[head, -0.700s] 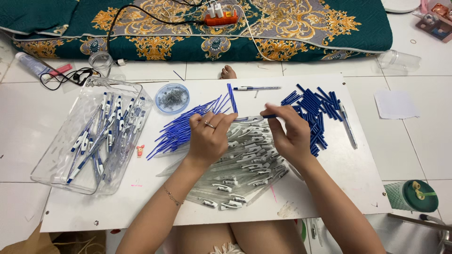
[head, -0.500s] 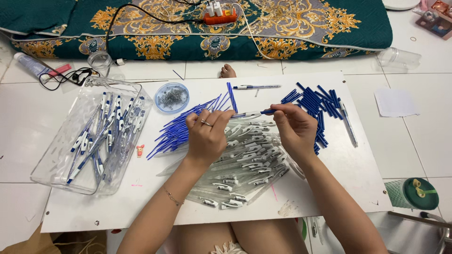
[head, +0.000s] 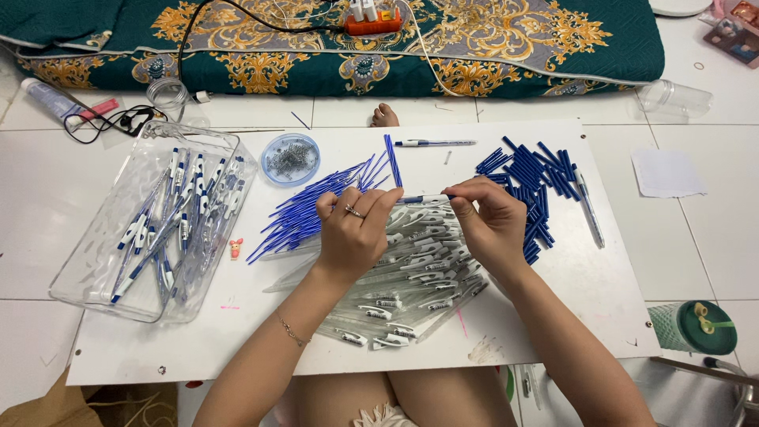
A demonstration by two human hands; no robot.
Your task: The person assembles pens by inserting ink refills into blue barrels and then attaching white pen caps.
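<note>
Your left hand and right hand pinch 1 pen; finished pens at 9 o'clock, many clear barrels remain.

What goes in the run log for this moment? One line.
left hand and right hand: hold one pen between them | below: clear barrel pile | white board

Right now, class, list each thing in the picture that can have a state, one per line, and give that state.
Left hand: fingers pinched on a pen barrel.
Right hand: fingers pinched on the barrel's other end.
Clear tray: holds finished pens.
Round blue dish: uncovered, holds small springs.
Blue refills: loose, fanned out.
Clear barrels: heaped.
Blue caps: piled.
</note>
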